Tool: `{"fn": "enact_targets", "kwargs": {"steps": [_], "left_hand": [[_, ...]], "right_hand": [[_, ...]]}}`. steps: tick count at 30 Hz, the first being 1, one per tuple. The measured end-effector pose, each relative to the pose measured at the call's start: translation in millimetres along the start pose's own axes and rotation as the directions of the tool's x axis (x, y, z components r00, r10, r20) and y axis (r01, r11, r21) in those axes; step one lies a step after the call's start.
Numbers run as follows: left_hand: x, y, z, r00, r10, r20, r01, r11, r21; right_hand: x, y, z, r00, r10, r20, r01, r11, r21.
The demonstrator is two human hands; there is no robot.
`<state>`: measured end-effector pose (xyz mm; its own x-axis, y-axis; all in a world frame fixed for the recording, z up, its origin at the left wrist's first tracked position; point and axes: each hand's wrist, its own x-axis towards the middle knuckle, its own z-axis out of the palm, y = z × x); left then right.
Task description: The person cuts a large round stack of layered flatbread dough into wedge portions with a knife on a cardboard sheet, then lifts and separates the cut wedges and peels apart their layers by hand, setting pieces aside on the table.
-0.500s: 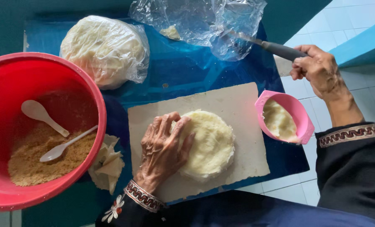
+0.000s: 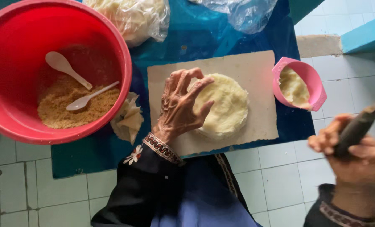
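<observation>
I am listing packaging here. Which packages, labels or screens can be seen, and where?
Clear plastic bag, top centre on the blue sheet: filled with pale round wrappers.
Crumpled clear plastic bag, top right: looks nearly empty.
No labels, signs or screens visible.

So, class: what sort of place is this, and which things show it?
Probably a home food-making spot on a tiled floor: round dough wrappers on a board, a red basin of crumbly filling, folded pieces.
</observation>
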<state>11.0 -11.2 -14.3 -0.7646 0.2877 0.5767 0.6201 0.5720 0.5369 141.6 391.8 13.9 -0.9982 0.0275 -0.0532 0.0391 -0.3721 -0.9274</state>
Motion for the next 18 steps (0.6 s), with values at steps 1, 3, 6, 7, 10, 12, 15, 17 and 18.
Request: {"fn": "enact_targets", "kwargs": {"steps": [1,3,6,7,10,12,15,17,18], "left_hand": [[-3,0,1,0.999,0.039,0.033,-0.039,0.999,0.018],[-2,-5,5,0.989,0.123,0.083,-0.128,0.99,0.06],[-1,-9,4,0.985,0.102,0.141,-0.124,0.98,0.155],[-3,-6,2,0.985,0.088,0.151,-0.113,0.98,0.165],[-8,-2,5,0.983,0.052,0.177,-0.082,0.982,0.167],[-5,-3,2,0.985,0.028,0.169,-0.054,0.987,0.153],[-6,-3,1,0.984,0.034,0.174,-0.057,0.99,0.126],[-7,-2,1,0.991,0.04,0.128,-0.05,0.996,0.071],[-9,0,1,0.993,0.048,0.109,-0.052,0.998,0.036]], "right_hand": [[-19,5,18,0.999,0.029,0.016,-0.029,0.999,0.034],[-26,27,53,0.991,0.092,0.099,-0.108,0.978,0.176],[-24,57,101,0.989,0.099,-0.107,-0.111,0.987,-0.119],[-31,61,116,0.977,0.077,-0.199,-0.136,0.944,-0.3],[-39,75,136,0.977,-0.11,-0.183,-0.093,0.553,-0.828],[-33,78,141,0.978,-0.138,-0.156,-0.086,0.414,-0.906],[-39,86,138,0.967,-0.205,-0.149,-0.061,0.382,-0.922],[-41,88,134,0.97,-0.203,-0.134,-0.047,0.383,-0.923],[-42,89,132,0.975,-0.187,-0.118,-0.044,0.36,-0.932]]}}
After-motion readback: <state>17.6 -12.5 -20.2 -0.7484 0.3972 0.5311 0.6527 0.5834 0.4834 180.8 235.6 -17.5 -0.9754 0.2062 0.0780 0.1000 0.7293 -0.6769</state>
